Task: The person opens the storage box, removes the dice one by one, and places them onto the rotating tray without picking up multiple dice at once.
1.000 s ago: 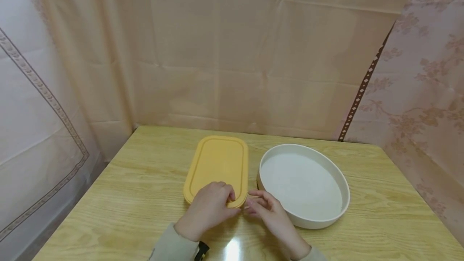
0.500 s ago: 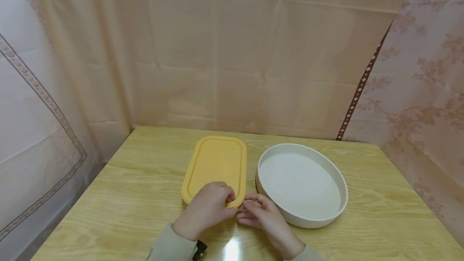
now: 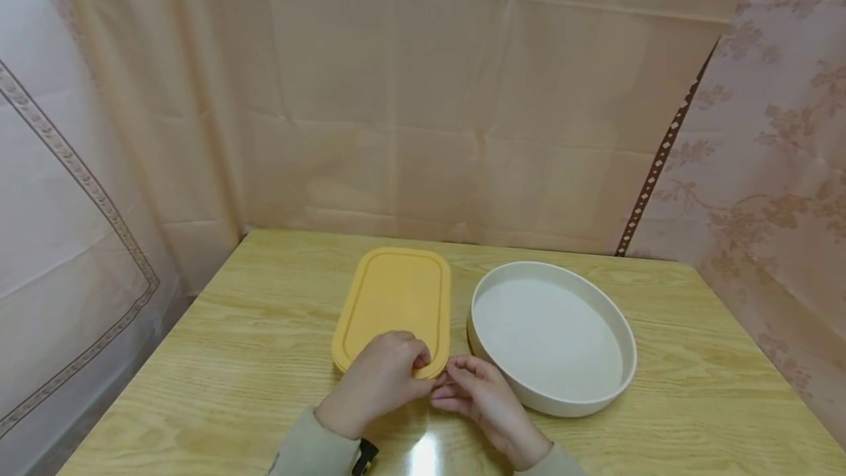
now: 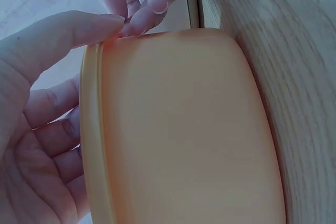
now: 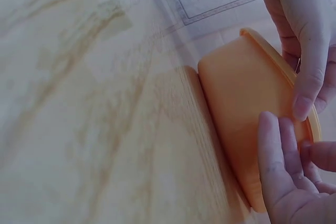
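So on the far left there's a white cloth [image 3: 66, 204] with a patterned border, then a tan curtain [image 3: 396, 109] hanging across the back, a bit creased. In front of it sits a wood-grain table [image 3: 231, 329].

Left of the middle on the table is a yellow tub [image 4: 184, 119], sitting flat, with its yellow lid [image 3: 403, 292] on top, long side running away from the person. The left hand [image 3: 386, 366] is on the near end: fingers bent over the top, thumb against the tub wall just under the rim, so it's basically pinching the edge of the lid. Pale sleeve [image 3: 317, 439] on that arm, plus a dark band [image 3: 365, 455] by the cuff.

Next over, the right hand [image 3: 485, 399] is at the tub's near right corner, between it and the dish. A couple of its fingertips rest on the tub wall and the thumb is up at the rim, but honestly can't tell if it's really gripping anything.

Just right of that is a round white dish [image 3: 555, 329], raised rim, apart from the tub. Past it, a dark diamond-pattern trim [image 3: 661, 156] slants up beside a pinkish floral cloth [image 3: 786, 167].
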`<state>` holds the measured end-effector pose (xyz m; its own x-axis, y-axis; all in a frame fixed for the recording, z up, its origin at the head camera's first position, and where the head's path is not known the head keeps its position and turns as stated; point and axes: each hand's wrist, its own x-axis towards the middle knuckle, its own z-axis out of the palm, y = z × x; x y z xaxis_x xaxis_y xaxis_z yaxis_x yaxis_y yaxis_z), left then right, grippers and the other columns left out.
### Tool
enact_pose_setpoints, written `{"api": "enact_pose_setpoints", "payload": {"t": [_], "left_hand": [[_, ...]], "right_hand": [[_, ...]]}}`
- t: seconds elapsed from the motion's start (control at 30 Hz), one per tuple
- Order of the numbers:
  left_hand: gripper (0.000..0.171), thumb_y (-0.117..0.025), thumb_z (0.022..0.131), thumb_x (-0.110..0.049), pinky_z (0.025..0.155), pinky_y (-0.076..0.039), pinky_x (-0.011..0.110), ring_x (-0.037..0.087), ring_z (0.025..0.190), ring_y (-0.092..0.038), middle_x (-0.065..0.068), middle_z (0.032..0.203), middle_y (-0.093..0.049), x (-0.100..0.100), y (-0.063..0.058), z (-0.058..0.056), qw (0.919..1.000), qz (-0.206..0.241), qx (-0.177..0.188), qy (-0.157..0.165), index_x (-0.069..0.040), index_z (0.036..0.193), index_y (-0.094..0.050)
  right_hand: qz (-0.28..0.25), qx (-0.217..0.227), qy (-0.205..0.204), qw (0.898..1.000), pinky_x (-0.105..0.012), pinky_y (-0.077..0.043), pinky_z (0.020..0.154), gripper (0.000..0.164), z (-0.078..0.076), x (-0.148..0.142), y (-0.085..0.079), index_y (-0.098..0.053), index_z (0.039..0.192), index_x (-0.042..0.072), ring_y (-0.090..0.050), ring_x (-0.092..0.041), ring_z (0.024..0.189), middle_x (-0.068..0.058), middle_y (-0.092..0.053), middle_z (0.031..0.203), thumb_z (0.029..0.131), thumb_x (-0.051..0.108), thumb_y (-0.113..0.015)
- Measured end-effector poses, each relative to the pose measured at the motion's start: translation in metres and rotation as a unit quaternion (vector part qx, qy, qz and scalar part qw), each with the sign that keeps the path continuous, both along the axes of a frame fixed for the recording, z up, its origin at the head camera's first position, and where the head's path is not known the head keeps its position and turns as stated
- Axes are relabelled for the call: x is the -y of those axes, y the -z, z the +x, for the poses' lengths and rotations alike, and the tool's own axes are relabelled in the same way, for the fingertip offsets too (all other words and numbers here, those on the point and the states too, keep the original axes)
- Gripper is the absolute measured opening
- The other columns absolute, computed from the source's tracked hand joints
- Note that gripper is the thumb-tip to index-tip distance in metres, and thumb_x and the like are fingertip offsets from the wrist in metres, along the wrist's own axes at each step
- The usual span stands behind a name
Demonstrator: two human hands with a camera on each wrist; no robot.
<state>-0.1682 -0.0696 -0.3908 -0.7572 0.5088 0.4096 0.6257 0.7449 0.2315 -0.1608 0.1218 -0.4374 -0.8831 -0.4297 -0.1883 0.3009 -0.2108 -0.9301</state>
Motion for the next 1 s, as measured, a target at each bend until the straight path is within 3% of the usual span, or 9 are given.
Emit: {"api": "enact_pose_setpoints", "payload": {"t": [0.27,0.73,0.87,1.0], "left_hand": [[0.027,-0.087,0.072,-0.03,0.059,-0.044,0.018,0.004,0.063,-0.05,-0.007,0.069,-0.057,-0.001,-0.0013,0.0009,0.9999,0.007,0.012,-0.006,-0.01,0.076,-0.07],[0.023,-0.086,0.073,-0.027,0.06,-0.046,0.019,0.006,0.066,-0.053,-0.006,0.07,-0.059,-0.0008,-0.0041,0.0022,0.9997,0.017,0.009,-0.013,-0.009,0.078,-0.071],[0.023,-0.086,0.073,-0.029,0.06,-0.047,0.019,0.007,0.067,-0.055,-0.006,0.072,-0.062,0.0002,-0.0053,0.003,0.9997,0.013,-0.006,-0.02,-0.011,0.079,-0.073],[0.024,-0.085,0.072,-0.038,0.052,-0.044,0.019,0.007,0.066,-0.059,-0.009,0.074,-0.064,0.0016,-0.0071,0.0054,0.9969,-0.013,-0.063,-0.045,-0.017,0.078,-0.074]], "right_hand": [[-0.016,0.001,-0.026,1.0,-0.029,-0.059,0.082,0.013,0.0003,-0.0011,0.0003,-0.056,0.106,0.004,-0.07,-0.011,0.085,0.0,-0.07,0.091,0.104,0.014,-0.048],[-0.006,0.011,-0.007,1.0,-0.028,-0.059,0.081,0.014,-0.0017,0.0013,0.0001,-0.055,0.107,0.004,-0.07,-0.011,0.083,0.0,-0.071,0.089,0.103,0.017,-0.05],[0.011,-0.001,0.0,1.0,-0.027,-0.059,0.079,0.014,-0.0036,0.0038,-0.0014,-0.056,0.104,0.004,-0.07,-0.011,0.082,-0.001,-0.071,0.087,0.102,0.016,-0.05],[0.027,-0.007,0.004,1.0,-0.027,-0.059,0.077,0.011,-0.0066,0.0068,-0.0025,-0.055,0.1,0.005,-0.069,-0.011,0.08,0.0,-0.069,0.085,0.101,0.015,-0.049]]}}
